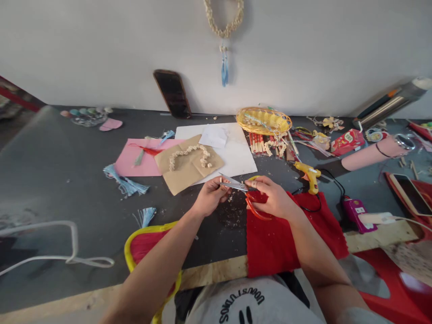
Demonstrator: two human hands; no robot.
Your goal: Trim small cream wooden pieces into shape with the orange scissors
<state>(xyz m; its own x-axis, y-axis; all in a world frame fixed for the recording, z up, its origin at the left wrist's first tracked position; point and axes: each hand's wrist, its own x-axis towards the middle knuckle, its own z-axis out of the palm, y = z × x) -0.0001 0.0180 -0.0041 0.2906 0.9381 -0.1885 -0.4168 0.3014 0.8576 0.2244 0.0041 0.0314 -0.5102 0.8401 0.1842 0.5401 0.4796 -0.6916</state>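
Observation:
My right hand (272,198) is closed around the red-handled scissors (238,186), whose blades are parted and point left. The blade tips reach the fingers of my left hand (211,198). Pinched in that hand is a small pale piece, too tiny to make out clearly. Beyond the hands, a string of cream-coloured knobbly beads or buds (185,149) curves across a folded brown paper (165,177). Small pale scraps lie on the dark table under the scissors. A red cloth (270,247) hangs over the table edge beneath my right hand.
Blue tassels (126,182) and pink paper (123,159) lie left. A yellow basket (286,120), yellow glue gun (308,176), pink bottle (371,155) and purple power strip (354,209) are right. A phone (173,94) leans on the wall below a hanging beaded garland (221,32).

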